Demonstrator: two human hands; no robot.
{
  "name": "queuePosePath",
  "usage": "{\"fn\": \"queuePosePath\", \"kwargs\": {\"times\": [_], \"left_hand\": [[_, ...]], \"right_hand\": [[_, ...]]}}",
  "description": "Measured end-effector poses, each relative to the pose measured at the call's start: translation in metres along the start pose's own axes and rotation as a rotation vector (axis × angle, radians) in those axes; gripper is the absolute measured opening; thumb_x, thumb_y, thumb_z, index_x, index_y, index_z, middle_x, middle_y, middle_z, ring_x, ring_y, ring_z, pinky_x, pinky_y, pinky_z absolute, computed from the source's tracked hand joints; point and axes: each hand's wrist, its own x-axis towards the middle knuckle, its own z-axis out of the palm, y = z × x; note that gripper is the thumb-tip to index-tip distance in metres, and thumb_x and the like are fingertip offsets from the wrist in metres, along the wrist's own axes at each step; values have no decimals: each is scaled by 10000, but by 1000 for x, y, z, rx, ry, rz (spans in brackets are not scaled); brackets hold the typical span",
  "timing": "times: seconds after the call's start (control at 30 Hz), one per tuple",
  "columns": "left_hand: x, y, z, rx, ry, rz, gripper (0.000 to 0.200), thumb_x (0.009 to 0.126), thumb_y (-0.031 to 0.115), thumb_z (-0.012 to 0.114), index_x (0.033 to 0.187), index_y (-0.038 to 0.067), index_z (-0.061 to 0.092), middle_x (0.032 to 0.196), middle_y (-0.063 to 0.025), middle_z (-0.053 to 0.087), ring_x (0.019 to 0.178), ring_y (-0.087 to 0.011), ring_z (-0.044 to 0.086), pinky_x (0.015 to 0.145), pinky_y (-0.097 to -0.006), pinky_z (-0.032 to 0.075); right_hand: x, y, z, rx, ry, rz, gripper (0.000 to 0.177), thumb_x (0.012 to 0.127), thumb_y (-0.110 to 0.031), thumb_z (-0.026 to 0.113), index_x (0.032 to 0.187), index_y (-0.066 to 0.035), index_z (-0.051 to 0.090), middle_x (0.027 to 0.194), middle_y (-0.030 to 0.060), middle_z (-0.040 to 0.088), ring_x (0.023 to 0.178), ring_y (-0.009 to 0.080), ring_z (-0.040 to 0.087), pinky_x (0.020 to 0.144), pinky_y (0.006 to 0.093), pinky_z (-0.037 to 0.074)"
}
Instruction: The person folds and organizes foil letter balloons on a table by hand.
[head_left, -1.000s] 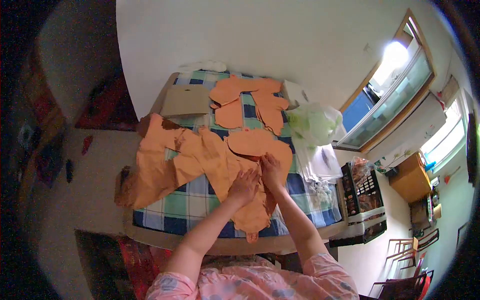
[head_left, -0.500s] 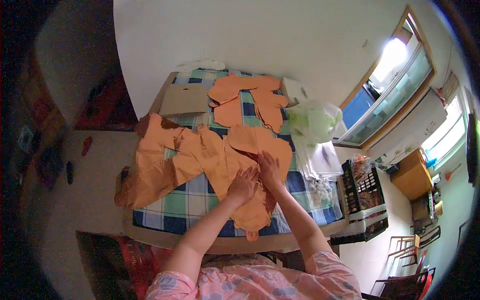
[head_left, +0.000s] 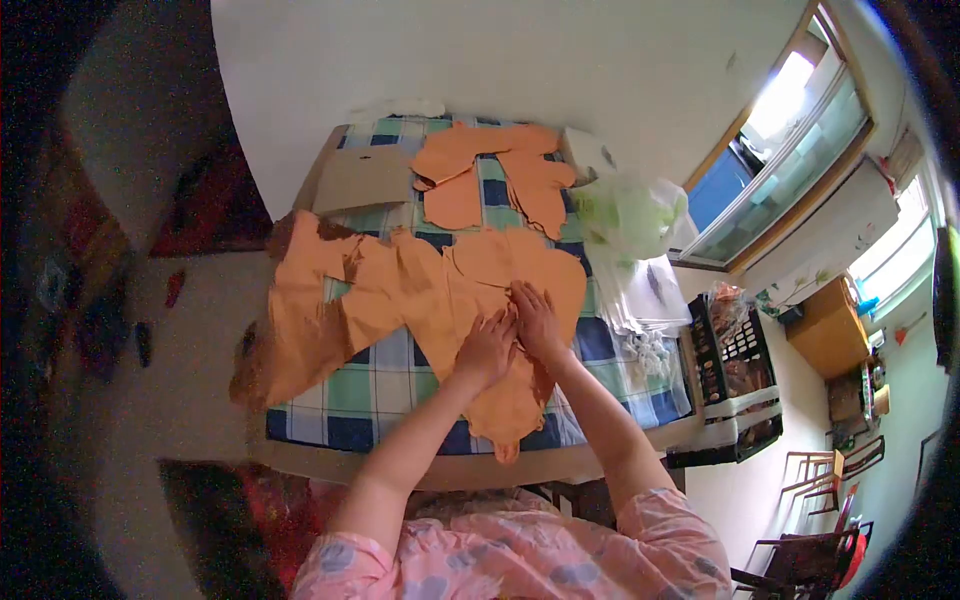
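A large flat orange foil-like piece (head_left: 410, 300) lies across the near part of the table, its left end hanging over the edge. My left hand (head_left: 488, 345) rests on its right part, fingers close to the other hand. Beside it, my right hand (head_left: 538, 320) presses on the same piece with the fingers stretched forward. Both hands meet at a fold or seam; whether the left fingertips pinch the material is hard to tell. More orange cut-out shapes (head_left: 455, 198) lie farther back.
A checked cloth (head_left: 375, 390) covers the table. Cardboard (head_left: 365, 180) lies at the back left. Along the right side are a pale green plastic bag (head_left: 640, 215), white sheets (head_left: 650, 295) and a white crumpled bundle (head_left: 650, 355). A black crate (head_left: 735, 370) stands right of the table.
The view has shifted slightly. The flap near my right hand now lies flatter over the dark gap, and both hands have drawn closer together on the orange piece.
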Motion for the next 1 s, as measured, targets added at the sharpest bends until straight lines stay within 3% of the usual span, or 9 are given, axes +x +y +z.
{"fn": "queuePosePath", "kwargs": {"times": [0.1,0.2,0.3,0.4,0.63,0.73,0.83,1.0], "left_hand": [[1,-2,5,-20,20,9,444,906,278,415,1282,48,470,1383,-88,418,1302,-251,336,1082,-470,224],[2,-3,7,-50,35,12,430,901,269,427,1267,50,481,1376,-96,425,1298,-255,342,1080,-476,226],[3,-3,7,-63,31,5,425,899,269,432,1260,52,487,1368,-109,431,1298,-257,344,1079,-480,228],[2,-3,8,-78,51,11,423,897,274,436,1254,54,490,1356,-118,440,1299,-259,343,1079,-477,229],[5,-9,7,-193,79,-4,359,867,202,485,1178,36,547,1313,-136,477,1269,-279,380,1063,-472,258],[28,-31,-4,-533,145,-120,339,848,178,510,1151,38,570,1304,-147,484,1255,-285,397,1052,-475,274],[61,-45,-20,-299,167,-77,369,850,178,502,1195,52,541,1316,-126,475,1264,-279,386,1051,-468,275],[84,-71,-8,-7,-127,-64,431,889,200,454,1311,113,430,1363,-60,437,1292,-254,358,1063,-522,214]], "right_hand": [[0,2,1,-11,-90,15,454,872,-120,467,1318,-44,423,1327,157,466,1273,319,387,1054,497,256],[3,-2,-1,-30,34,6,427,879,-124,459,1301,-54,451,1331,143,468,1273,317,391,1054,496,255],[2,0,-6,-63,-139,50,457,875,-176,449,1322,-80,440,1415,92,386,1343,279,291,1100,489,172],[5,-1,-5,-28,-123,64,432,845,-127,480,1274,-82,495,1343,109,468,1299,274,368,1061,493,246],[8,-6,-10,-123,-227,70,438,874,-137,433,1309,-90,452,1382,77,429,1312,249,343,1081,495,212],[10,-11,-8,-179,-242,93,432,880,-138,427,1308,-92,450,1371,81,439,1296,246,362,1066,500,234],[5,-9,-6,-186,-190,62,428,872,-151,451,1296,-97,455,1364,99,437,1294,259,361,1053,513,244],[9,-18,-20,-158,-157,85,448,842,-165,504,1279,-81,454,1390,127,386,1318,294,317,1057,534,221]]}}
